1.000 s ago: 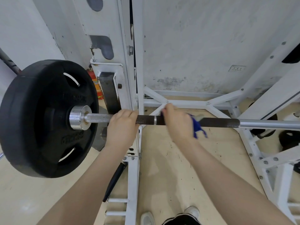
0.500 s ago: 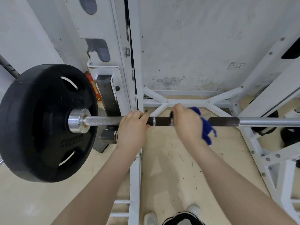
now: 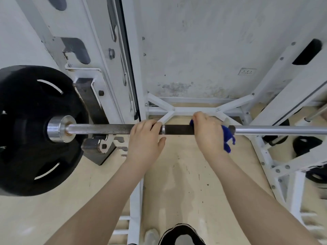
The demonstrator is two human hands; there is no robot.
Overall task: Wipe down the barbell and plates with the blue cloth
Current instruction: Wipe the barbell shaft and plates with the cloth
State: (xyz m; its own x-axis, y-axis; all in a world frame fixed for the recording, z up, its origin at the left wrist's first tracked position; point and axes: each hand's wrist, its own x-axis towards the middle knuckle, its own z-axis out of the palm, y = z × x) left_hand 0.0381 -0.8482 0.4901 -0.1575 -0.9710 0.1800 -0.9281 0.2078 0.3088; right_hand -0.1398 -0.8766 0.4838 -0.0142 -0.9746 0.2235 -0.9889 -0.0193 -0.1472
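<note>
Blue cloth [image 3: 227, 140] farther right; knurled steel barbell [image 3: 106, 129]

The barbell [image 3: 109, 129] lies level across the white rack [image 3: 123, 68], a black plate [image 3: 31, 129] on its left end. The left hand [image 3: 146, 138] grips the shaft; just beside it, the right hand [image 3: 207, 133] holds the blue cloth [image 3: 227, 138] wrapped round the bar.

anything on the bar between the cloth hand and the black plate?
Yes: the left hand grips the bar between the right hand holding the blue cloth and the black plate. Past the left hand the bare bar runs to the steel collar; nothing else visible is on it.
</note>
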